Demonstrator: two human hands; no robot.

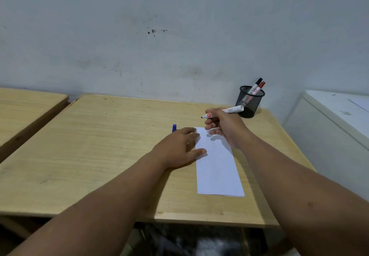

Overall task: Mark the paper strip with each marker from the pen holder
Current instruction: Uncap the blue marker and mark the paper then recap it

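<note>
- Fingers [212, 120] of the right hand [223, 127] are curled around a white marker [232, 109], which has no cap; its dark tip points to the left and is in the air, above the table and beyond the far end of the paper.
- On the left hand [177, 147] the fingers are spread and lie flat, holding nothing. The thumb and the fingertips press on the left edge of the paper strip [217, 167].
- This white strip lies lengthwise on the wooden table [99, 145], on its right half, and I see no marks on it.
- Just beyond the left fingers a small blue object [174, 128] is on the table; it looks like a marker cap, but most of it is hidden by the hand.
- At the far right corner of the table, near the wall, stands a black mesh pen holder [249, 103].
- Inside it two markers lean to the right, one with a black cap [259, 80] and one with a red cap [262, 84].
</note>
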